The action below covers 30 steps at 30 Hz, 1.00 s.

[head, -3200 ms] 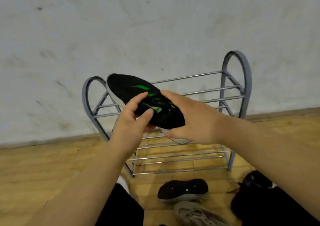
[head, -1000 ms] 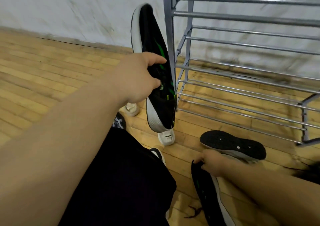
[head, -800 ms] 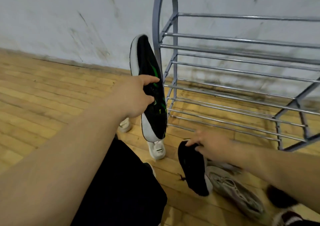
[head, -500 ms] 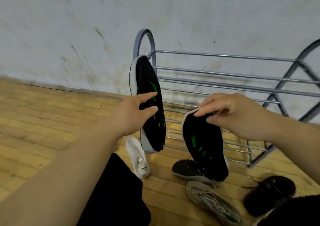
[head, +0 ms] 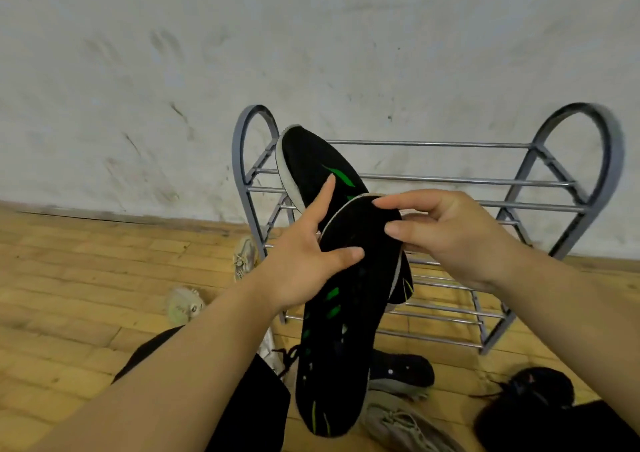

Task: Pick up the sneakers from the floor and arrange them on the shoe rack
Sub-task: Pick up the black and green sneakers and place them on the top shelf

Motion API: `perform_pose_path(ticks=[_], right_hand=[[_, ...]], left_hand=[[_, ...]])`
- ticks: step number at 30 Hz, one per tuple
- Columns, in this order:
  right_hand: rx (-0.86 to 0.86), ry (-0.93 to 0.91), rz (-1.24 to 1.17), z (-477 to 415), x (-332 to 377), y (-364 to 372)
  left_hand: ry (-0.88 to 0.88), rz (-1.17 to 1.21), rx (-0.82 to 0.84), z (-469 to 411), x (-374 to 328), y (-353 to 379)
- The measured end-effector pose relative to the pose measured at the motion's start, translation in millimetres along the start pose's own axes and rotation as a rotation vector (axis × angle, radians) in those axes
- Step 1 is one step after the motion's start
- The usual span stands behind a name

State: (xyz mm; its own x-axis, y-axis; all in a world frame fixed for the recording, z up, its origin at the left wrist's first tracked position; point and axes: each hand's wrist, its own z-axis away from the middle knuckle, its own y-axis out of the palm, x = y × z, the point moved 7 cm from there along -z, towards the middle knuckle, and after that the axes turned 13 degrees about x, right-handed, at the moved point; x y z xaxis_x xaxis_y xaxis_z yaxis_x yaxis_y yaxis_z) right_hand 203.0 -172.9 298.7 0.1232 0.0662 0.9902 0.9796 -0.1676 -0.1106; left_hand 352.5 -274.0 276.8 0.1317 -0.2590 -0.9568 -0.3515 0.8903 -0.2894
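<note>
Two black sneakers with green marks on their soles are held up in front of the grey metal shoe rack point(head: 433, 144). The first sneaker point(head: 308, 157) points toe-up to the left, sole towards me, and my left hand point(head: 304, 261) grips it, with the thumb lying across the second one. The second sneaker point(head: 332, 354) hangs down over the first, sole towards me. My right hand point(head: 446, 240) pinches its upper end. The rack's bars carry no shoes.
On the wooden floor lie a black sneaker point(head: 401, 372), a beige sneaker point(head: 405, 424) and a dark shoe point(head: 533, 389) below the rack. Two pale shoes point(head: 246, 257) point(head: 181, 304) lie to its left. My dark-trousered leg point(head: 242, 399) is at the bottom. A white wall stands behind.
My right hand lifted the second black sneaker off the floor. Both hands have come together, so the two sneakers now overlap in front of the rack.
</note>
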Motion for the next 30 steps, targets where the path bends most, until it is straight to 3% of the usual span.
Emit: perform_pose_path(ticks=[4,8,14,19,27,30], right_hand=[[-0.149,-0.016,-0.024,-8,-3,-33],[0.075,0.161,-0.152,-16,-38,-29],[0.125,0.154,-0.024,-30,-50,-26],[-0.093,0.098,0.003,-30,-47,-40],[-0.378,0.023,0.026,-22,-34,-93],[-0.494,0.0,-0.012,-22,-30,-115]], left_hand=[[0.032,0.005,-0.062,-9,-2,-5],[0.098,0.118,-0.051,-21,0,-10],[0.149,0.424,-0.056,-34,7,-14],[0.092,0.395,-0.076,-41,9,-25],[0.055,0.259,-0.41,-56,-3,-74],[0.089,0.223,-0.44,-104,-32,-92]])
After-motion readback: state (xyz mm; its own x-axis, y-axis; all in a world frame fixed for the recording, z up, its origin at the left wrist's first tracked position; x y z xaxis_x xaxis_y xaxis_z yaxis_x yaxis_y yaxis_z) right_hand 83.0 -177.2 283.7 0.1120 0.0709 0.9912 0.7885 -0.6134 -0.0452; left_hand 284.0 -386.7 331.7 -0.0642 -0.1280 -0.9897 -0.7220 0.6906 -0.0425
